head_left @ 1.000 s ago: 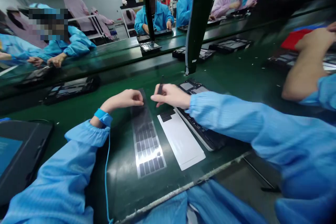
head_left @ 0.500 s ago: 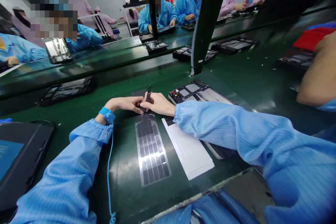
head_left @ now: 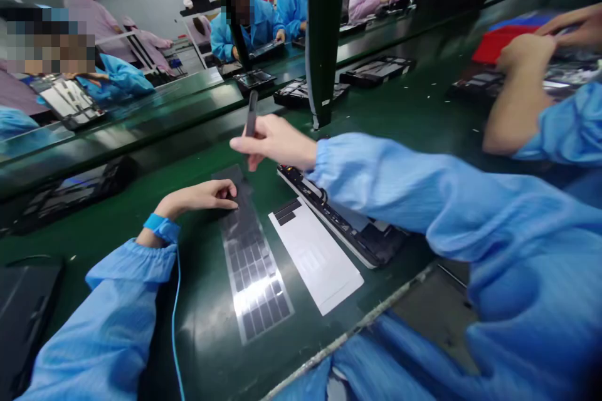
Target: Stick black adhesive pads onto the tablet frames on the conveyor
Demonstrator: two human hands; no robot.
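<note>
My right hand (head_left: pixel 277 141) is closed on a dark slim tool, which looks like tweezers (head_left: pixel 252 114), raised above the far end of the sticker sheet. The lower tip of the tool is hidden by the fingers. My left hand (head_left: pixel 202 196) rests at the left edge of the clear sheet of dark rectangular stickers (head_left: pixel 251 257), its thumb and forefinger curled with a small gap between them. Right of that sheet lies a white backing sheet (head_left: pixel 317 257) with a few dark strips at its far end. An opened tablet-like device (head_left: pixel 348 225) lies beyond it, partly under my right sleeve.
A blue wrist strap with a cord (head_left: pixel 176 307) hangs from my left wrist. A green post (head_left: pixel 322 44) stands behind the bench. Opened devices (head_left: pixel 78 191) sit along the line. At right, a co-worker's hands (head_left: pixel 531 69) are near a red bin (head_left: pixel 498 41).
My right hand has lifted away from my left hand with the tweezers, up and toward the back. My left hand stays by the sticker sheet. The whole view has shifted to the right.
</note>
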